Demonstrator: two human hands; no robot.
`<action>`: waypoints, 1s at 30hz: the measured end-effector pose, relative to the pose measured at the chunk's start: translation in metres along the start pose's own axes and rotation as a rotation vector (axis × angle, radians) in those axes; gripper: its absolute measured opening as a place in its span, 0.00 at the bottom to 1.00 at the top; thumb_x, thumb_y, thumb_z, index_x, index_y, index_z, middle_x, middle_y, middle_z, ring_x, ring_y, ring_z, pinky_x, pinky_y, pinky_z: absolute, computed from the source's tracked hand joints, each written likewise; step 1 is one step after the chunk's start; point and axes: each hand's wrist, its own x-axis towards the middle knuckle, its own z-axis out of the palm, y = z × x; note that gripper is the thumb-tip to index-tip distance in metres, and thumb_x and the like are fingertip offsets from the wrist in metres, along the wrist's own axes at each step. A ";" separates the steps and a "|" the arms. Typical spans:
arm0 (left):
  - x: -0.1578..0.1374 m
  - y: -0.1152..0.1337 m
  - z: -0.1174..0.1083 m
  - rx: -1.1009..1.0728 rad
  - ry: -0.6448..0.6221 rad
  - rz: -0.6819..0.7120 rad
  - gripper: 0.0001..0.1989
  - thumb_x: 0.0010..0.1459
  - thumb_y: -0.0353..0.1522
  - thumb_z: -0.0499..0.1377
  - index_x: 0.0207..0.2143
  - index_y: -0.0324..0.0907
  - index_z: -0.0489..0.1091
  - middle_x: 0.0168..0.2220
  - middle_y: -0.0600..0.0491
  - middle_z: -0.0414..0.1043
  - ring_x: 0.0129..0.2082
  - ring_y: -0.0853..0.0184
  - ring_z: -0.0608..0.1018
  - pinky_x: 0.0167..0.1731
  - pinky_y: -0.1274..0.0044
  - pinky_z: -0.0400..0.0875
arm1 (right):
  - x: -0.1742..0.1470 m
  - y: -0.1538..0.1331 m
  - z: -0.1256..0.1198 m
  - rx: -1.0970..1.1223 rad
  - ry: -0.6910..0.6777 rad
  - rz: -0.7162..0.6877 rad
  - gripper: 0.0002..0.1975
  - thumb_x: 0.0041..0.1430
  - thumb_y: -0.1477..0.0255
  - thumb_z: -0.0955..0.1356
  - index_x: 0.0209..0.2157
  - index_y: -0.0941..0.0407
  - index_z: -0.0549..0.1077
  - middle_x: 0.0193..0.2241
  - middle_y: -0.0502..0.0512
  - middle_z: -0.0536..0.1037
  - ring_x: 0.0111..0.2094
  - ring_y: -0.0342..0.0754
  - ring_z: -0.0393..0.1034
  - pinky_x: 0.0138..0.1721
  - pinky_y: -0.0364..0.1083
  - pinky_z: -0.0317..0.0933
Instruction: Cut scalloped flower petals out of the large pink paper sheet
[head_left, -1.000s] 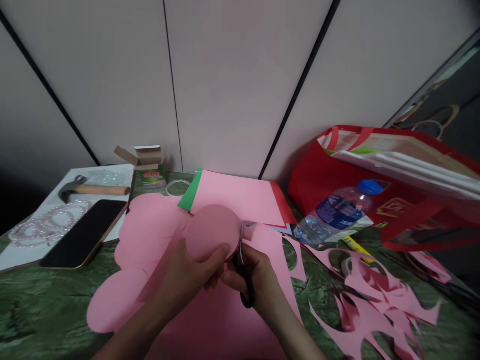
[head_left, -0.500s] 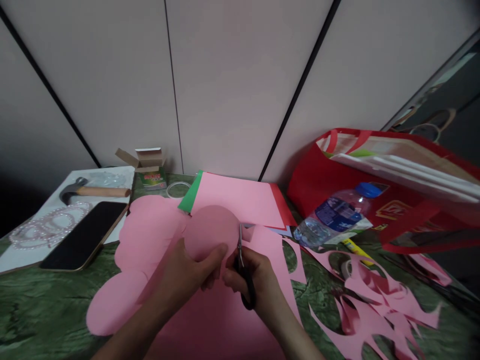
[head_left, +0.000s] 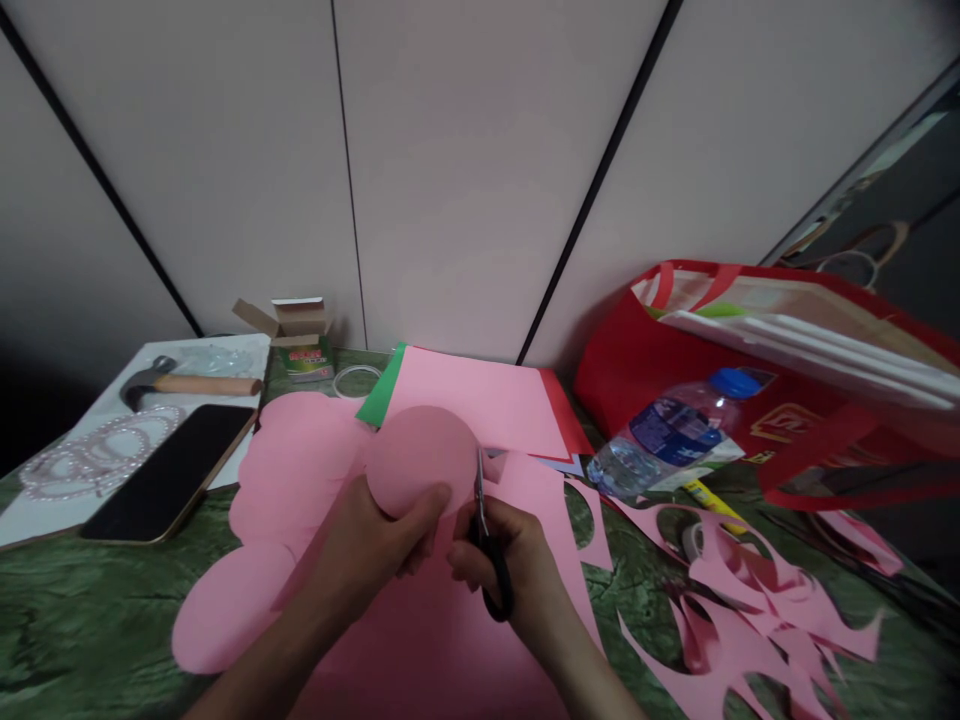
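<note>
The left hand is grasping a round disc of pink paper, its thumb pressing on the near part while the other fingers are curling beneath. The disc is tilting up above the near middle of a green, marbled tabletop. The right hand is gripping a pair of scissors with black handles and metal blades, fingers wrapping round the handles. The blades are pointing away toward the far side, standing at the disc's right edge; whether they are biting into the paper, I cannot tell.

Below both hands, a large pink paper sheet is covering the near middle. To the left, overlapping rounded pink paper pieces are lying, partly hidden by the left forearm. Farther away, a stack of pink, green and red sheets is resting near the wall. On the right, curling pink paper offcuts with round holes are spreading, and beyond them a clear plastic bottle with a blue cap is leaning beside a red bag.
</note>
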 end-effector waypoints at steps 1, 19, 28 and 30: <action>0.000 0.000 0.000 0.005 -0.001 0.002 0.20 0.47 0.39 0.56 0.07 0.41 0.59 0.08 0.57 0.59 0.10 0.73 0.62 0.13 0.80 0.56 | 0.000 0.000 0.000 0.000 -0.002 0.001 0.11 0.41 0.67 0.71 0.20 0.58 0.66 0.13 0.44 0.63 0.16 0.39 0.56 0.17 0.40 0.51; 0.000 -0.001 0.000 0.026 0.029 0.057 0.23 0.49 0.40 0.54 0.06 0.41 0.57 0.07 0.57 0.58 0.11 0.73 0.63 0.17 0.80 0.59 | -0.002 -0.003 0.002 0.051 -0.002 0.080 0.15 0.39 0.64 0.72 0.19 0.58 0.64 0.11 0.44 0.63 0.14 0.39 0.57 0.15 0.39 0.51; -0.001 0.004 0.001 0.129 0.032 0.002 0.21 0.44 0.39 0.58 0.06 0.41 0.56 0.06 0.58 0.55 0.09 0.75 0.60 0.12 0.81 0.53 | 0.003 0.006 0.001 0.036 0.051 -0.023 0.11 0.38 0.70 0.72 0.23 0.57 0.66 0.16 0.43 0.63 0.18 0.38 0.54 0.19 0.39 0.49; -0.001 0.005 0.001 0.132 0.043 0.001 0.21 0.44 0.39 0.57 0.05 0.41 0.56 0.05 0.58 0.54 0.09 0.75 0.59 0.12 0.81 0.53 | 0.004 0.007 -0.001 0.033 0.049 -0.048 0.12 0.39 0.71 0.72 0.23 0.57 0.65 0.17 0.43 0.63 0.19 0.39 0.54 0.20 0.39 0.49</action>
